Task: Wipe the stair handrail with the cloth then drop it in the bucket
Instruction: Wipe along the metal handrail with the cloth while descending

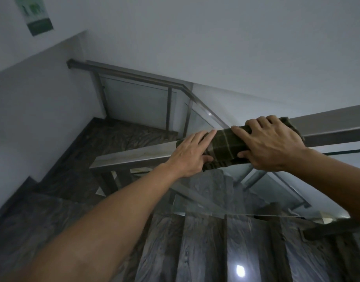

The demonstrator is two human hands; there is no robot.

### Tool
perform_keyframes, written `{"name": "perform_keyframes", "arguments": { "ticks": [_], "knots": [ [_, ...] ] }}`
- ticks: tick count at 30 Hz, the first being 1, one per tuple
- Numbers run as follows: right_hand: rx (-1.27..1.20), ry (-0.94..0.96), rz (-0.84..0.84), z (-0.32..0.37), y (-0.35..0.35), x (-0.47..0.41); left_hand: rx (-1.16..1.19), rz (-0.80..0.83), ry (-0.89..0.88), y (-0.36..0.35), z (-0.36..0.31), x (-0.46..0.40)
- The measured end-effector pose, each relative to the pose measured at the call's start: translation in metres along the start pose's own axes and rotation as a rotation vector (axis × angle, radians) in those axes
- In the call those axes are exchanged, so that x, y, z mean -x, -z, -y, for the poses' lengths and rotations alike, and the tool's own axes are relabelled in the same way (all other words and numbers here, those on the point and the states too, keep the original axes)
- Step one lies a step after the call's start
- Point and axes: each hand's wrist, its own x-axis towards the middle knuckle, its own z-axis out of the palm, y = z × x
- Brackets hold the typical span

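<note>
Nearest, item one: two bare forearms reaching up over dark veined stair treads [203, 251], which carried a spot of reflected light. Item two: left hand [192, 154], its grip spread, fingers near straight and laid flat on the cloth's lower end, thumb tucked against the hanging edge. Item three: right hand [270, 145], grip curled over the cloth, fingers wrapped across the top of the rail and thumb pressing the near face. Item four: cloth [226, 145], dark green with pale check lines, draped over the handrail [134, 155] between and beneath both hands, one corner hanging below the rail, another showing past the right hand. Judged soft, light and limp, likely to bunch or slide on smooth metal; best held as here, wrapped round the rail under the palm, or gathered in one fist for carrying. Item five: handrail, flat brushed metal, stiff and probably slick, sloping down leftward, with a bare, faintly marked stretch beyond the left hand. Item six: glass panels [138, 100] under the rails, fragile. Containers: no bucket in view; its place and contents could not be told. Farthest: pale wall bearing a green poster [35, 15].
</note>
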Motion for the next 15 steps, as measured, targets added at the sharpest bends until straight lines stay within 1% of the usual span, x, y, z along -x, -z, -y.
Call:
{"name": "perform_keyframes", "arguments": {
  "ticks": [7, 15],
  "knots": [
    [-0.028, 0.012, 0.007, 0.055, -0.006, -0.038, 0.004, 0.035, 0.027, -0.002, 0.056, 0.035],
    [0.000, 0.008, 0.042, 0.107, -0.002, -0.074, -0.008, 0.040, 0.030, 0.000, 0.107, 0.065]
  ]
}}
